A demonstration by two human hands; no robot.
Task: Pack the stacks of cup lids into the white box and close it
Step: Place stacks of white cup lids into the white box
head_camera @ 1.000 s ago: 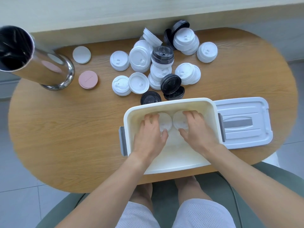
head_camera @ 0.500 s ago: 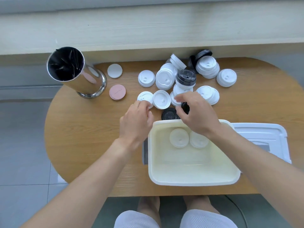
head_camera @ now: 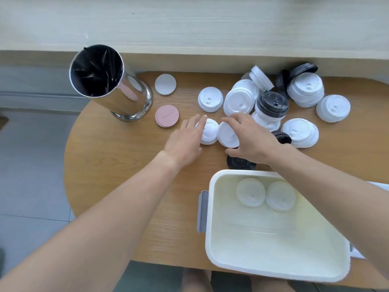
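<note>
The white box (head_camera: 212,245) stands open at the near right of the wooden table, with two white lid stacks (head_camera: 250,194) side by side at its far end. Beyond it lie several loose stacks of white lids (head_camera: 210,99) and black lids (head_camera: 272,104). My left hand (head_camera: 185,138) reaches over a small white stack (head_camera: 210,131), fingers spread and touching its left side. My right hand (head_camera: 250,138) rests with fingers apart on the neighbouring white stack (head_camera: 226,137). A black lid (head_camera: 240,164) lies under my right wrist. Only a corner of the box's cover (head_camera: 379,185) shows at the right edge.
A tall shiny metal canister (head_camera: 109,85) with a black liner stands at the far left of the table (head_camera: 117,169). A white round coaster (head_camera: 165,84) and pink coasters (head_camera: 167,115) lie beside it. A pale ledge runs behind the table.
Both hands left the box, where two white stacks now lie, and reached forward onto two white stacks on the table. The camera view moved up and left.
</note>
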